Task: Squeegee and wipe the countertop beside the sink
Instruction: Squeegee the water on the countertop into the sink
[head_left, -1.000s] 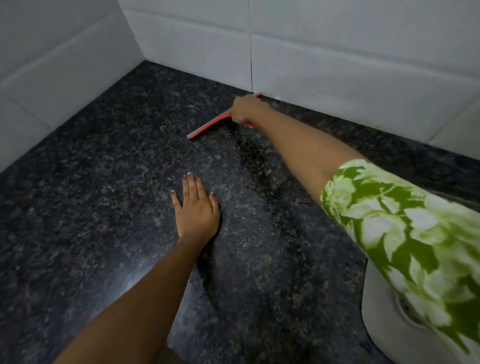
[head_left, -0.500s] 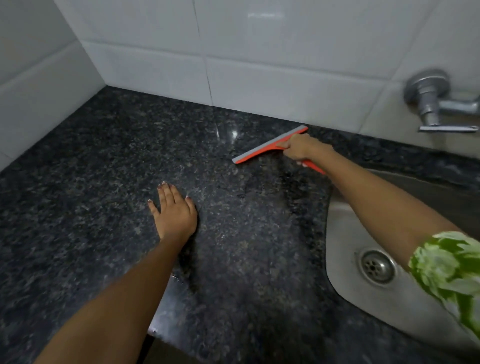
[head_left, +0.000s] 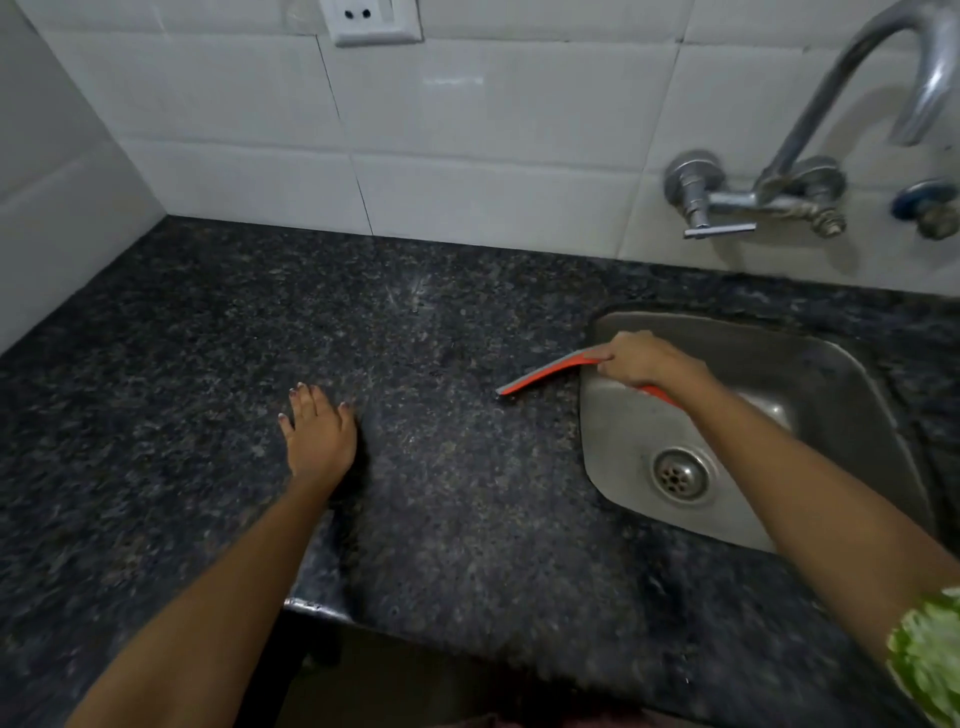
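A dark speckled granite countertop (head_left: 197, 374) fills the left and middle of the view. My right hand (head_left: 636, 361) grips the red handle of a squeegee (head_left: 540, 373) at the left rim of the steel sink (head_left: 826, 395). The squeegee's grey and red blade lies on the counter edge, pointing left, with the handle over the basin. My left hand (head_left: 319, 428) rests flat on the counter with fingers straight, well to the left of the blade.
A metal tap (head_left: 810, 156) with valves is mounted on the white tiled wall (head_left: 467, 156) above the sink. A wall socket (head_left: 376, 21) sits at the top. The counter's front edge (head_left: 311, 608) steps back near my left forearm. The drain (head_left: 680, 474) lies under my right arm.
My right hand has drawn the squeegee rightward across the counter from the back wall to the sink's left rim. My left hand stays flat on the counter. The view has shifted right.
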